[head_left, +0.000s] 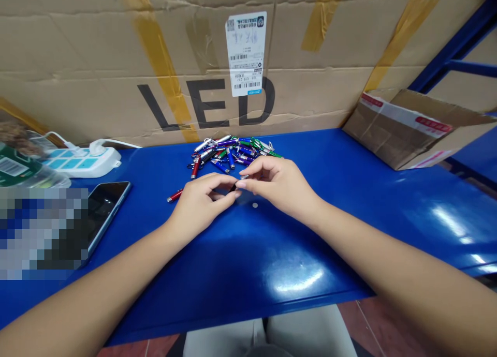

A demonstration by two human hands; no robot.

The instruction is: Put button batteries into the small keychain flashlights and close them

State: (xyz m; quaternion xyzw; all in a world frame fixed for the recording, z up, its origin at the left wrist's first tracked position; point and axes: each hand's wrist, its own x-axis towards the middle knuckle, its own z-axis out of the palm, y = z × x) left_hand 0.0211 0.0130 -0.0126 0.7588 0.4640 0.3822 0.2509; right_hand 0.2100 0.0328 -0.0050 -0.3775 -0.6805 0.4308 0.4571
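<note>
My left hand (199, 195) is closed, with thumb and fingertips pinching a small black tube, like a mini flashlight body (233, 187). At its end, my right hand (281, 185) pinches a small silver metal piece (245, 177). The fingers hide most of both parts, and I cannot tell whether they are joined. Just below the hands lies a small round silvery disc (255, 205), like a button cell. A red mini flashlight (174, 195) rests left of my left hand. Behind the hands is a pile of mini flashlights (233, 152) in blue, green, red, black and silver.
On the blue table (217, 274), a phone (111, 204) and a white power strip (93, 163) with plugs sit at left, near a plastic bottle (23, 165). An open cardboard box (396, 129) stands at back right. A large LED carton (310, 88) walls off the back.
</note>
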